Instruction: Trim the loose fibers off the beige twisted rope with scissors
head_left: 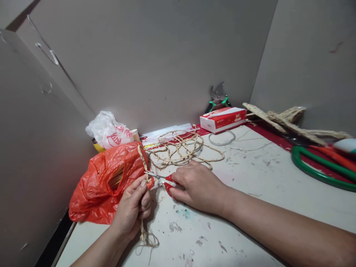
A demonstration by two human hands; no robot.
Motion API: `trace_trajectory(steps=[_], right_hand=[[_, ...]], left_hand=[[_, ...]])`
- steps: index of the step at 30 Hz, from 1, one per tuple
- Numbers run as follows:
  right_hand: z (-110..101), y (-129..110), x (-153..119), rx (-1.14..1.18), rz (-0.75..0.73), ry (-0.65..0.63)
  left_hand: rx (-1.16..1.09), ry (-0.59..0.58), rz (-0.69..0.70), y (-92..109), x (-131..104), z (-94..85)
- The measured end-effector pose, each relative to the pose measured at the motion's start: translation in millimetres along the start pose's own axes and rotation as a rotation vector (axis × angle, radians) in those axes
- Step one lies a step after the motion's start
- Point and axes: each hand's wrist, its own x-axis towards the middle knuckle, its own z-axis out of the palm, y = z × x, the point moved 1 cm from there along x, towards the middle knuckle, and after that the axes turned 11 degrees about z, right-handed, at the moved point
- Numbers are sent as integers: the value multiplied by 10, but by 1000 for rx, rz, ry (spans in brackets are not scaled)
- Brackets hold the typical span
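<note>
Pinched in my left hand [136, 205] is a braided straw cord [142, 157]; its upper length rises past my thumb and its frayed end hangs below my fist. My right hand [196, 185] is closed around the red handles of small scissors [168, 182]. Their blades point left and stand slightly apart at the cord, just above my left fingertips. Behind the scissors lies a loose coil of thin braided cord [180, 146] on the table. Whether it joins the held piece I cannot tell.
A red plastic bag [94, 185] with straw inside sits at left, a white plastic bag [109, 129] behind it. Clear sticks [167, 131], a tissue box [222, 120] and pruning shears [218, 98] line the back wall. Thick braids [289, 122] and large green-handled scissors [319, 176] lie right.
</note>
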Motion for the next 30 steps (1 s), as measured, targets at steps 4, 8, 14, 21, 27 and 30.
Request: trace_trajectory(steps=[4, 8, 14, 21, 27, 30], right_hand=[[11, 18, 6, -4, -18, -22], [14, 24, -4, 45, -46, 17], [1, 6, -19, 41, -5, 11], [-24, -1, 4, -32, -30, -110], [-13, 27, 7, 25, -16, 0], [-11, 25, -4, 38, 10, 18]], left_hand=[[-1, 7, 9, 2, 14, 12], [3, 20, 33, 5, 24, 22], [12, 38, 34, 10, 19, 22], [35, 33, 35, 3, 11, 24], [34, 40, 42, 7, 13, 21], [31, 49, 42, 5, 10, 20]])
